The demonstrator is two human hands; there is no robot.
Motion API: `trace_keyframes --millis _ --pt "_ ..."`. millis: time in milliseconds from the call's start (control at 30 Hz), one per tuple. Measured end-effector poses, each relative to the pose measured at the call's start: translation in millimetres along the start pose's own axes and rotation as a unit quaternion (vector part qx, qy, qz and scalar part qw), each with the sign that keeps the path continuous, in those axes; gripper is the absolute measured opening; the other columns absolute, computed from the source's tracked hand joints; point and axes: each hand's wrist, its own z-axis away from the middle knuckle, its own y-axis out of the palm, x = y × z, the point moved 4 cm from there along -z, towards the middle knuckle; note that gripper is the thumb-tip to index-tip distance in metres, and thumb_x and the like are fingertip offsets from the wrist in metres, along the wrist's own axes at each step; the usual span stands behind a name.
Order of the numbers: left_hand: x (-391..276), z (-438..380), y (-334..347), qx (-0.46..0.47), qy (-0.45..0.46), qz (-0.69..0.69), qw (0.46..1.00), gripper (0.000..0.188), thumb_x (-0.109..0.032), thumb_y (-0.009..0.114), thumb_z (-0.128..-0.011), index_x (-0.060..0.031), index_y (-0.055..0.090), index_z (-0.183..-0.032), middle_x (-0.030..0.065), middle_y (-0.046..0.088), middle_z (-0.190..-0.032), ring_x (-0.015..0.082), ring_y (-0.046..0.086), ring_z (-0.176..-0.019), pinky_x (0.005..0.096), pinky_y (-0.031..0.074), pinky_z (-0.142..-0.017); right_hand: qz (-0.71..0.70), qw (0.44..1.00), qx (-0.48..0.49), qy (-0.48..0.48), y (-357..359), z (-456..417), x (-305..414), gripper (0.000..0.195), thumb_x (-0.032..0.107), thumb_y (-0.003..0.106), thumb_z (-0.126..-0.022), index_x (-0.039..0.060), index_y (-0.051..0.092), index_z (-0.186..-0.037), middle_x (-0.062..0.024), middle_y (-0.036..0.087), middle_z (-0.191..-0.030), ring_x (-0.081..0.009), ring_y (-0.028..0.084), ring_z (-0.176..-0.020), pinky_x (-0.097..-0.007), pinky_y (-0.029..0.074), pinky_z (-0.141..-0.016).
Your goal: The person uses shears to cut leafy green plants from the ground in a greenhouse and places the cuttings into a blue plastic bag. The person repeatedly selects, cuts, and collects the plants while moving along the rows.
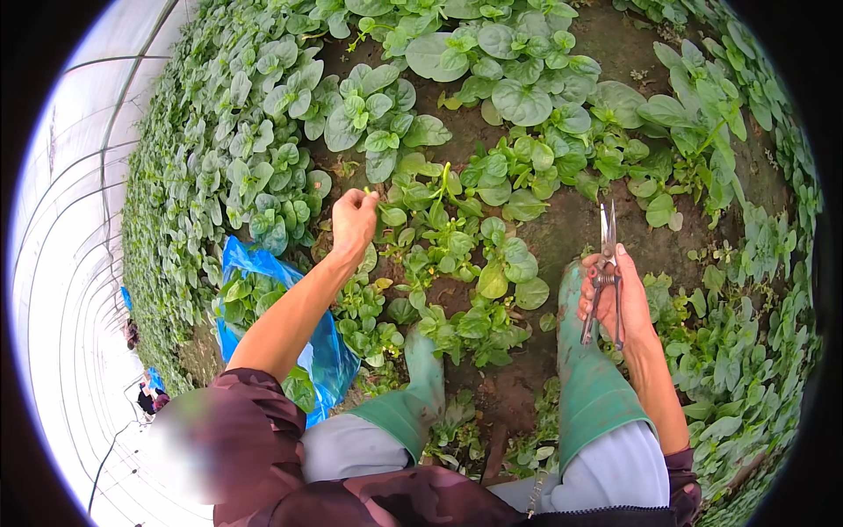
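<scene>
My left hand (353, 222) is raised over the low leafy green plants (454, 244), its thumb and forefinger pinching a thin green stem (367, 190). Most of that stem is hidden by the fingers. A pair of spring-loaded garden snips (608, 230) rests in my right hand (631, 300), above the right boot. Their narrow blades point away from me and stand slightly apart. Beneath my left forearm lies an open blue plastic bag (334, 362) with picked green leaves (245, 296) in it. The forearm covers part of the bag.
Green rubber boots (596, 388) stand on bare soil (507, 388) among the plants. Dense leafy rows (217, 171) spread on both sides. Far left, people (146, 398) and blue bags (155, 379) show beside a hooped plastic-film greenhouse wall (79, 197).
</scene>
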Motion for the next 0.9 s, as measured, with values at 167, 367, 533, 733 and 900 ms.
trace_keyframes --millis 167,367,533,733,900 --pt "-52.8 -0.9 15.8 0.002 0.167 -0.089 0.982 0.022 -0.016 0.048 -0.099 0.0034 0.056 -0.104 0.0034 0.057 -0.072 0.0085 0.042 -0.057 0.0271 0.039 -0.053 0.000 1.000 0.014 -0.003 5.2 -1.5 3.5 0.055 0.058 0.037 -0.100 0.0060 0.053 -0.108 -0.0057 0.053 -0.070 -0.0189 0.054 -0.058 -0.0356 0.047 -0.058" --pt "-86.8 -3.9 71.7 0.068 0.196 -0.322 0.924 0.042 -0.036 0.065 -0.090 0.0006 0.067 -0.109 0.0227 0.069 -0.095 0.0330 0.067 -0.083 0.0431 0.051 -0.076 0.037 0.999 0.035 -0.015 16.1 0.0 4.7 0.050 0.054 0.036 -0.102 0.0063 0.052 -0.107 -0.0045 0.053 -0.071 -0.0161 0.055 -0.058 -0.0321 0.049 -0.058" --pt "-150.7 3.0 50.6 -0.005 0.386 -0.258 0.886 0.028 -0.024 0.056 -0.098 0.0001 0.056 -0.083 0.0075 0.044 -0.069 0.0201 0.048 -0.066 0.0374 0.046 -0.066 0.036 0.999 0.005 -0.034 -7.6 7.0 13.2 0.049 0.052 0.035 -0.103 0.0063 0.052 -0.108 -0.0045 0.055 -0.072 -0.0160 0.056 -0.060 -0.0315 0.050 -0.059" --pt "-222.0 12.8 135.9 0.282 0.228 -0.215 0.907 0.026 -0.016 0.050 -0.094 -0.0010 0.055 -0.115 0.0141 0.068 -0.091 0.0158 0.060 -0.073 0.0343 0.050 -0.066 0.062 0.997 0.017 -0.035 -8.2 4.5 13.4 0.054 0.056 0.036 -0.101 0.0051 0.051 -0.110 -0.0040 0.055 -0.073 -0.0147 0.057 -0.061 -0.0306 0.051 -0.060" --pt "-252.5 19.0 210.8 0.236 0.354 -0.396 0.814 0.051 -0.024 0.063 -0.087 -0.0043 0.050 -0.132 0.0270 0.066 -0.106 0.0418 0.063 -0.101 0.0470 0.050 -0.088 0.111 0.993 0.020 -0.040 -15.8 4.2 14.7 0.057 0.058 0.036 -0.100 0.0043 0.050 -0.111 -0.0033 0.055 -0.074 -0.0143 0.058 -0.063 -0.0307 0.051 -0.061"
